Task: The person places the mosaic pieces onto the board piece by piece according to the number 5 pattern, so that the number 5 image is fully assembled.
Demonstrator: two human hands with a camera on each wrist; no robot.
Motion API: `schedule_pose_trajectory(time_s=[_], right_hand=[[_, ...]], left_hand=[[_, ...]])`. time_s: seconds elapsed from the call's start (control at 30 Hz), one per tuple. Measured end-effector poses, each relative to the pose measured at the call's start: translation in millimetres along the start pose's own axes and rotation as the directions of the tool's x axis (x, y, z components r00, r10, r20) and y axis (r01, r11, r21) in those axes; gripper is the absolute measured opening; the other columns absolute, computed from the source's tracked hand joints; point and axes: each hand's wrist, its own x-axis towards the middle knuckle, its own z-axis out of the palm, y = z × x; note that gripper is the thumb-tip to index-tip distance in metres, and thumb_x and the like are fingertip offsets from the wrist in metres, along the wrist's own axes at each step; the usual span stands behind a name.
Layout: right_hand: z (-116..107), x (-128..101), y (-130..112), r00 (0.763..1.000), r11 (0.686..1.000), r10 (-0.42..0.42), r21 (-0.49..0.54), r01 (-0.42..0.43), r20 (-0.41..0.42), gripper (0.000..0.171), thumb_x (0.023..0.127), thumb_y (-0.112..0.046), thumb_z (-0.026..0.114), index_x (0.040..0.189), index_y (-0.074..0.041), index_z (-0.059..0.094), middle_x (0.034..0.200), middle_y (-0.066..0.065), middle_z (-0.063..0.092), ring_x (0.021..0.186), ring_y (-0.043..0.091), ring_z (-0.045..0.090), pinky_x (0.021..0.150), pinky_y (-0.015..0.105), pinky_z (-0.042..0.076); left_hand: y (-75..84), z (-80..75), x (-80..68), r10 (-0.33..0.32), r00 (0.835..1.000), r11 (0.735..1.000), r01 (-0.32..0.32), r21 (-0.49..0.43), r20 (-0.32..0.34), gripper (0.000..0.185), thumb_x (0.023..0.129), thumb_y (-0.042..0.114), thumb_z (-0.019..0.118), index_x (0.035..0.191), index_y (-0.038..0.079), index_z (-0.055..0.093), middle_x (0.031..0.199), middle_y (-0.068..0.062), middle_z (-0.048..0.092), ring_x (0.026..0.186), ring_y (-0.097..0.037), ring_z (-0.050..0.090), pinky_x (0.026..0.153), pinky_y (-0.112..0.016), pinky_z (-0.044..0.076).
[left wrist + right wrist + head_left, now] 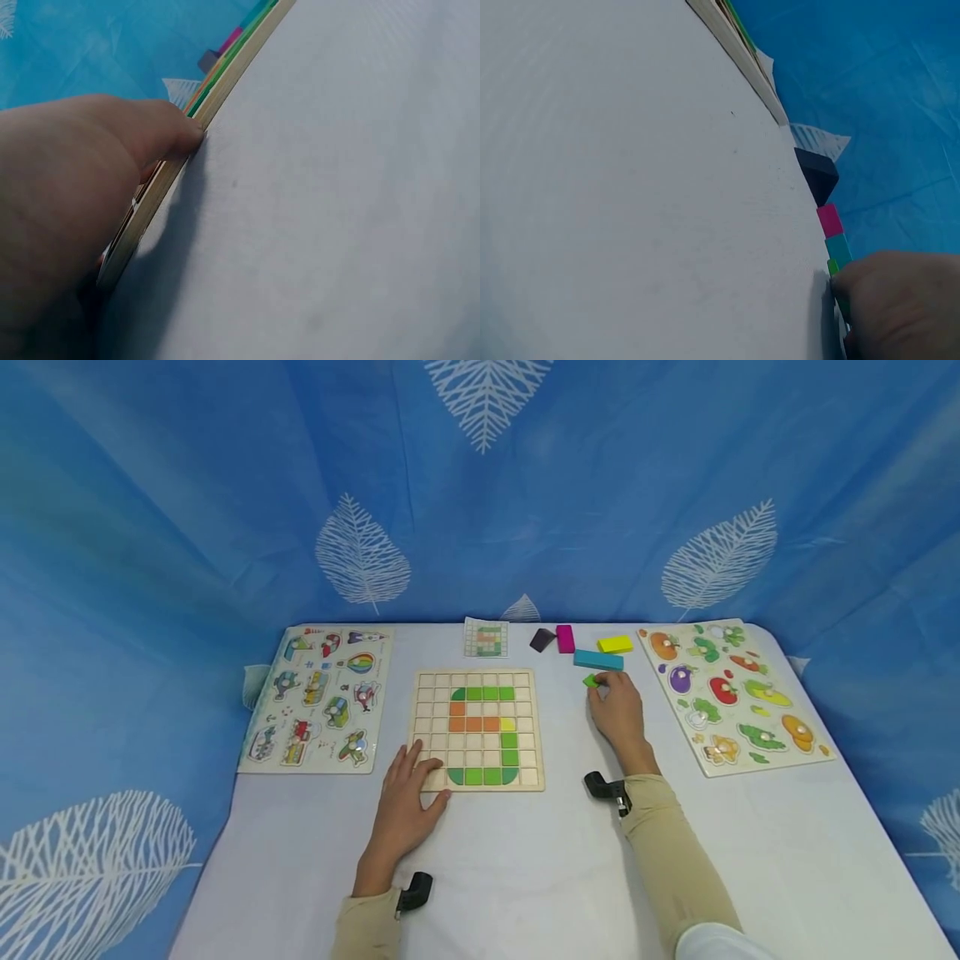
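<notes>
A wooden grid board [438, 742] lies in the middle of the table, with green, orange and yellow pieces set in its squares. My left hand [405, 806] rests on its lower left corner, fingers spread over the squares and thumb at the front edge. In the left wrist view that thumb [169, 131] touches the board's side [225, 82]. Right of the board, my right hand [619, 710] pinches a small green block [590, 681] between thumb and fingers, low over the cloth. Part of the block [833, 267] shows beside the fingers in the right wrist view.
Beyond my right hand lie a blue block [598, 660], a yellow block [615, 644], a magenta block [566, 638] and a dark block [542, 640]. A pattern card [486, 637] lies behind the board. A vehicle puzzle [315, 702] is at left, a vegetable puzzle [731, 693] at right.
</notes>
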Motion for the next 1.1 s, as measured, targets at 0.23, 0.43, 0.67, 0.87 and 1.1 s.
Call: schedule_pose_trajectory(time_s=[0.23,0.43,0.67,0.87,1.1], right_hand=[[1.4,-12.7,-6.6,1.0,1.0,-0.024,0.01,0.024,0.0,0.027,0.1,-0.015,0.062,0.12,0.002,0.065,0.127,0.024,0.061,0.119,0.042,0.06,0.106,0.055,0.049],[13.1,-42.8,-41.5,0.972,0.972,-0.228,0.078,0.224,0.058,0.02,0.098,-0.019,0.069,0.113,-0.007,0.071,0.121,0.014,0.066,0.091,0.027,0.061,0.08,0.041,0.052],[32.1,-83.0,-106.2,0.781,0.833,-0.55,0.125,0.539,0.295,0.013,0.097,-0.024,0.071,0.108,-0.017,0.075,0.115,0.001,0.068,0.102,0.019,0.068,0.09,0.038,0.058],[51.3,-96.2,-130.1,0.661,0.736,-0.652,0.102,0.669,0.371,0.014,0.098,-0.029,0.071,0.107,-0.021,0.077,0.112,-0.002,0.068,0.099,0.014,0.068,0.084,0.034,0.059],[59.7,-97.0,-142.0,0.631,0.712,-0.656,0.062,0.699,0.414,0.014,0.097,-0.028,0.071,0.108,-0.022,0.078,0.112,-0.002,0.069,0.097,0.014,0.068,0.082,0.032,0.059]], left_hand=[[-2.3,1.3,2.5,0.023,1.0,1.0,-0.023,0.009,-0.013,0.043,0.091,0.027,0.075,0.13,0.015,0.062,0.166,-0.016,0.032,0.157,-0.041,0.018,0.123,-0.065,0.021],[-3.9,2.6,1.7,0.021,1.0,1.0,-0.021,0.011,-0.012,0.042,0.091,0.028,0.075,0.13,0.016,0.062,0.166,-0.015,0.032,0.157,-0.04,0.018,0.123,-0.064,0.022],[-3.8,3.1,1.7,0.022,1.0,1.0,-0.022,0.019,-0.019,0.043,0.091,0.028,0.075,0.13,0.015,0.063,0.166,-0.015,0.032,0.157,-0.04,0.019,0.122,-0.065,0.023],[-2.7,3.1,1.9,0.02,1.0,1.0,-0.02,0.024,-0.015,0.043,0.092,0.029,0.074,0.131,0.017,0.063,0.166,-0.014,0.032,0.157,-0.039,0.019,0.122,-0.065,0.024],[-2.3,1.7,0.8,0.023,1.0,0.999,-0.023,0.032,-0.016,0.042,0.092,0.029,0.075,0.13,0.016,0.063,0.166,-0.014,0.032,0.157,-0.04,0.019,0.123,-0.064,0.023]])
